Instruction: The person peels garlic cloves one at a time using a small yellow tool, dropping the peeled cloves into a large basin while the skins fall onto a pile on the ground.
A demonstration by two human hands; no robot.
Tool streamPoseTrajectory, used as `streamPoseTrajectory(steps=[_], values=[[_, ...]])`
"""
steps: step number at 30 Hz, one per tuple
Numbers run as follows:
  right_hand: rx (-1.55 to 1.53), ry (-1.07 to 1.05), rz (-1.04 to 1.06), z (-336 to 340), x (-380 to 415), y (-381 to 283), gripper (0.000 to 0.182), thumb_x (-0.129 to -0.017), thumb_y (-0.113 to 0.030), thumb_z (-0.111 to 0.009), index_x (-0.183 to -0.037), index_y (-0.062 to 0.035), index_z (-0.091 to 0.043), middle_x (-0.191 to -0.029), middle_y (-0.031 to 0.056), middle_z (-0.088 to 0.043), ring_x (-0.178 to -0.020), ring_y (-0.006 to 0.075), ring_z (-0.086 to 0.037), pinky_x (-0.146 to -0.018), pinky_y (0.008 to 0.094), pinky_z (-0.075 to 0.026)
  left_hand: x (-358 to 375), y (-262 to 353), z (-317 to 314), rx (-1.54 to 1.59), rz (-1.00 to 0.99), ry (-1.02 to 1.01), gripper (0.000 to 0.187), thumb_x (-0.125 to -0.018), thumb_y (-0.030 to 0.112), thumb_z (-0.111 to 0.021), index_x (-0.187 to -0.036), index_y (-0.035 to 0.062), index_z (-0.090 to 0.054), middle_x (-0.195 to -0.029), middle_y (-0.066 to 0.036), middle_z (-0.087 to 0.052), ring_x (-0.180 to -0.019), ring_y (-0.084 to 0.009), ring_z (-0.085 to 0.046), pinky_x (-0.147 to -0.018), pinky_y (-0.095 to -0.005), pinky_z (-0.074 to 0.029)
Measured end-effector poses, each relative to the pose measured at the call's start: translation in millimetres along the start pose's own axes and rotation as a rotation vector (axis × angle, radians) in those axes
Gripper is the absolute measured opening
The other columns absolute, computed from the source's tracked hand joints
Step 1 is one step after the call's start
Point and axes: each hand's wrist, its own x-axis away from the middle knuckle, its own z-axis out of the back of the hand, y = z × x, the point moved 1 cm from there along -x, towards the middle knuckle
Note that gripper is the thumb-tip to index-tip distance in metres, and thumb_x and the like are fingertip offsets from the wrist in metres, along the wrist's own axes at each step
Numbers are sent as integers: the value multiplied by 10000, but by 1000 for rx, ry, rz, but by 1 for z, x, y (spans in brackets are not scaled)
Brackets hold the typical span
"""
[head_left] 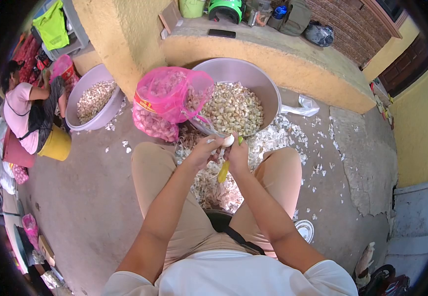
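Note:
Between my knees, just in front of the large purple basin (pixel 276 93), my two hands meet. A white peeled garlic clove (pixel 229 140) is pinched at the fingertips of my left hand (pixel 205 151). My right hand (pixel 237 153) is closed round a small knife with a yellow-green handle (pixel 223 172); its blade cannot be made out. Many garlic cloves (pixel 233 106) lie in the basin. A pink mesh bag of garlic (pixel 157 123) leans against the basin's left side. Loose white peelings (pixel 273 140) cover the floor below and beside my hands.
At the left a person (pixel 21 106) sits on a yellow bucket (pixel 56 144) beside another purple basin (pixel 93 123) of garlic. A raised concrete ledge (pixel 268 42) runs behind, bearing a phone (pixel 222 33), a green helmet (pixel 226 10) and bags. A white lid (pixel 304 231) lies right of my leg.

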Motion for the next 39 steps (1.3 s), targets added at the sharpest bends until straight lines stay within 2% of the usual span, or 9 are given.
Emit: streamPoseTrajectory(steps=[4, 8, 10, 13, 17, 26, 29, 32, 39], values=[[212, -97, 229, 6, -5, -9, 284, -892, -261, -438, -838, -9, -557, -668, 48, -549, -606, 95, -497, -561, 235, -402, 3, 4, -1, -9, 85, -22, 239, -818, 319, -555, -821, 85, -508, -590, 5, -441, -439, -74, -415, -366, -225, -360], [-50, -235, 37, 8, -5, -14, 204, -865, -229, -496, -878, -30, -535, -657, 37, -534, -521, 76, -460, -451, 214, -360, 6, 9, -3, -105, 43, -50, 239, -815, 299, -562, -852, 65, -536, -587, -3, -452, -427, -69, -405, -364, -203, -326], [-249, -345, -162, 10, 6, -31, 184, -848, -221, -528, -900, -44, -520, -632, 21, -521, -463, 64, -428, -388, 201, -322, 3, 8, 2, -197, -44, 9, 242, -809, 294, -572, -834, 53, -564, -589, -2, -476, -432, -63, -404, -367, -193, -311], [45, -319, -66, 5, 4, -21, 192, -834, -237, -544, -906, -65, -499, -584, -8, -487, -390, 49, -364, -323, 189, -252, 5, 11, 0, -513, -177, 123, 252, -791, 276, -593, -770, 25, -592, -581, -17, -510, -463, -74, -432, -397, -215, -330], [-71, -240, -144, 4, 3, -17, 197, -823, -256, -557, -851, -67, -508, -548, -21, -463, -369, 50, -348, -316, 198, -242, 5, 4, -6, -899, -533, 273, 253, -759, 243, -619, -722, -7, -596, -560, -75, -529, -519, -132, -487, -481, -280, -383], [-54, -156, -334, 7, -2, -8, 249, -809, -274, -574, -646, -96, -514, -473, -22, -397, -344, 77, -315, -317, 228, -211, 6, 3, -9, -1290, -845, 194, 236, -729, 215, -625, -731, -10, -552, -655, -138, -523, -600, -296, -516, -554, -339, -405], [-107, -147, -345, 10, -5, 1, 250, -817, -257, -563, -641, -93, -491, -469, -19, -384, -342, 79, -308, -318, 227, -213, 4, 3, -8, -1204, -788, 207, 229, -734, 216, -616, -748, -1, -544, -680, -144, -517, -634, -308, -519, -563, -350, -408], [-163, -133, -314, 7, -4, -6, 223, -825, -237, -550, -679, -83, -483, -474, -15, -386, -342, 82, -313, -315, 228, -230, 4, 7, -8, -1225, -556, 223, 214, -740, 212, -606, -750, 6, -550, -695, -144, -525, -660, -311, -526, -574, -358, -411], [-118, -15, -193, 7, -7, 3, 186, -850, -234, -513, -850, -50, -480, -589, 40, -488, -372, 89, -345, -324, 235, -283, 6, 2, -9, -1254, -665, 202, 198, -733, 212, -613, -761, 20, -575, -717, -131, -557, -669, -303, -543, -591, -355, -424]])
